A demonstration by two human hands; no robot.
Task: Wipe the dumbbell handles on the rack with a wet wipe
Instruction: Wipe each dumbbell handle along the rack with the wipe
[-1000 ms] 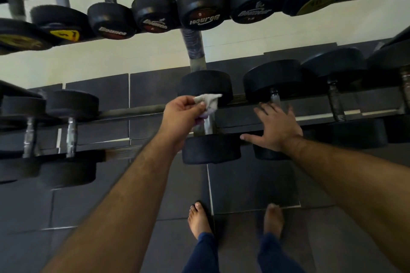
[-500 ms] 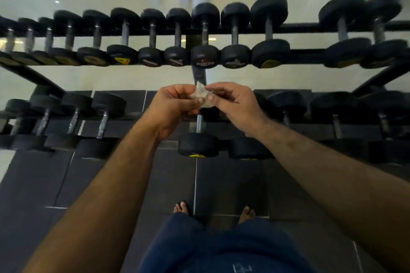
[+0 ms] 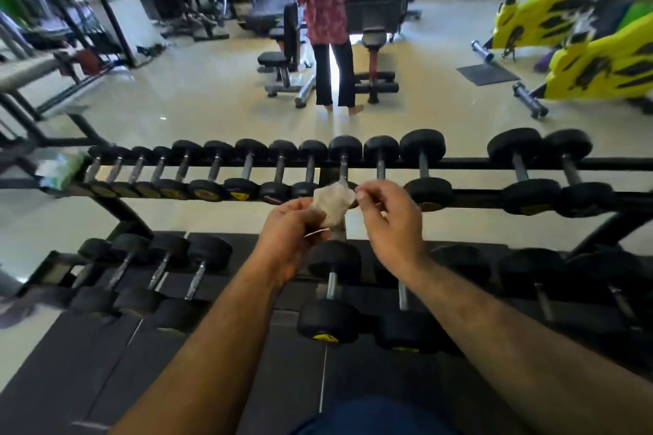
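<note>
While the crumpled wet wipe [image 3: 331, 203] hangs in the air above the lower tier, the left hand [image 3: 287, 240] grips its bottom part with curled fingers. Its top right corner is pinched between the thumb and forefinger of the right hand [image 3: 390, 219], whose other fingers are curled loosely. Both forearms reach forward from the bottom corners and meet over the middle of the dumbbell rack [image 3: 477, 192]. Directly below the hands sits a dumbbell [image 3: 330, 297] with a bare steel handle, another just beside it on the right. Behind the upper row lies open pale floor [image 3: 212, 99], where a person [image 3: 330, 21] stands by a bench [image 3: 282, 63].
</note>
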